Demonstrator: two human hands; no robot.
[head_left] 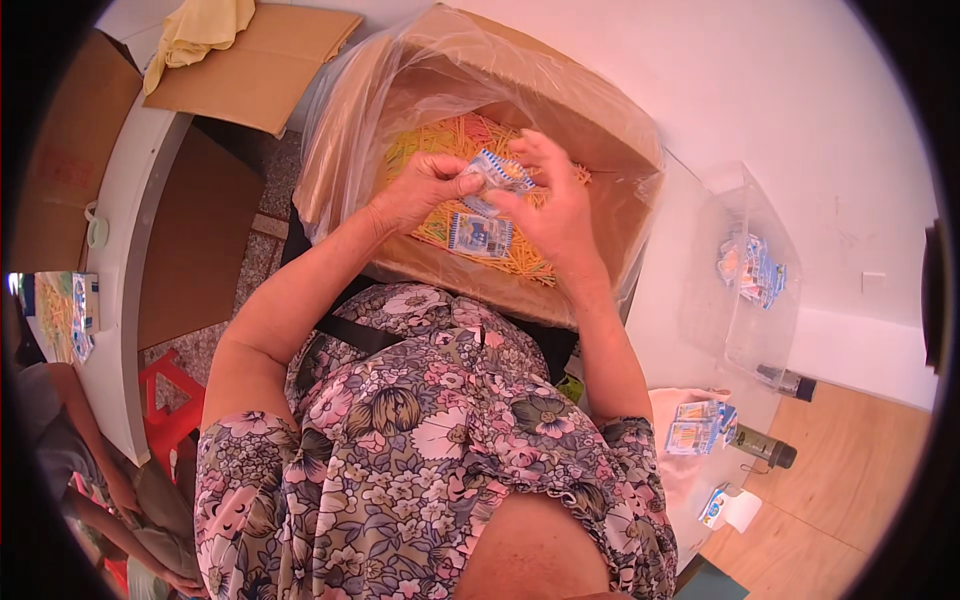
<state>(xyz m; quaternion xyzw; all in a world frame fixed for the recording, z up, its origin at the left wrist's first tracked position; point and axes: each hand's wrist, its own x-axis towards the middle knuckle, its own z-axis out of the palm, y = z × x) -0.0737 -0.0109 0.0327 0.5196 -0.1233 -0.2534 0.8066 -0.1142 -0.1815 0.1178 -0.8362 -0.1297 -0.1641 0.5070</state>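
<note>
The crumpled packet (500,170), clear with blue and white, is up over the inside of the open carton (560,65), between the 2 hands. Its striped edge points away from the person's body and slopes down toward the right; with the creasing, I cannot tell which way its long axis runs. The left hand (425,192) pinches the packet's left side, thumb pressed toward bent fingers. The right hand (555,205) is at its right side, fingers bent and somewhat parted, thumb by the packet's lower part; I cannot tell whether they grip it.

Nearer the body, 1 flat packet (480,236) lies on the thin sticks (435,150), its long axis running roughly left to right, the right end tilted slightly toward the person. The sticks, mostly yellow and orange with some green and pink, point many ways across the carton's bottom. A clear plastic liner (345,130) covers the walls and folds over the rim.

On the right, a clear bin (745,335) holds a pile of similar packets (755,272). Closer in, more packets (695,428) lie on a pink cloth (662,410), just beside a dark bottle (765,446) whose cap points right.
</note>
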